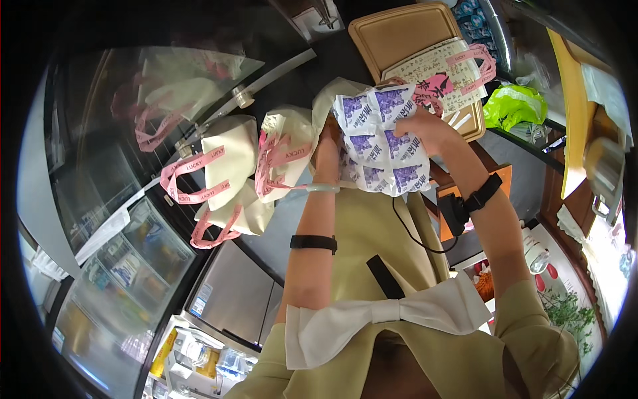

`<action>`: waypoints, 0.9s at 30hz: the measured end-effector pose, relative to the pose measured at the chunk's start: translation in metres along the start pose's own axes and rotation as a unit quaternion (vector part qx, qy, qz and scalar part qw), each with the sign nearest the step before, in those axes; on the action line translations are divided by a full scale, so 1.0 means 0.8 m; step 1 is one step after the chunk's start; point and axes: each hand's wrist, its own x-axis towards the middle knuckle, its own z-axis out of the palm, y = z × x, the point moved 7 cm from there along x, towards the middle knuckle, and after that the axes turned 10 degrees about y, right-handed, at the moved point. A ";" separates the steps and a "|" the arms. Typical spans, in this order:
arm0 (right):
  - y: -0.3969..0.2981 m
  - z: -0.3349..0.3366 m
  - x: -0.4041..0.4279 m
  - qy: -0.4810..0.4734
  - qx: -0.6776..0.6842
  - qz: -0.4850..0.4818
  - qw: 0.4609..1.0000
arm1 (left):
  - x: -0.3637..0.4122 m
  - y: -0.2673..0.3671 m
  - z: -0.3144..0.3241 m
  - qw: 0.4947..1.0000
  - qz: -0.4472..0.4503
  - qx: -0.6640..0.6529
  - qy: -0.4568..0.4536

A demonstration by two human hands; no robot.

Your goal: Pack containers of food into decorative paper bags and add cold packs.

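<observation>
In my right hand [423, 130] is a white sheet of ice packs [381, 139] with purple print, divided into several puffy cells. My thumb presses on its front face near the right edge. Close by the sheet's left edge, my left hand [326, 132] reaches up against a cream gift bag [331, 95]; its fingers are mostly hidden there. Part of that bag lies behind the sheet. To the left stand two cream bags [232, 154] [286, 147] with pink printed ribbon handles, and another cream bag [254, 209] sits just below them.
A brown tray-like board [403, 27] at the top carries flat printed bags [433, 75]. A bright green plastic bag [516, 105] lies at right. A glass-fronted fridge [129, 279] stands left. An orange wooden stool or chair part [498, 187] is beyond my right forearm.
</observation>
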 end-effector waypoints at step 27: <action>0.018 -0.017 -0.008 -0.073 0.062 0.039 0.995 | -0.045 -0.013 0.018 0.988 -0.058 -0.104 -0.102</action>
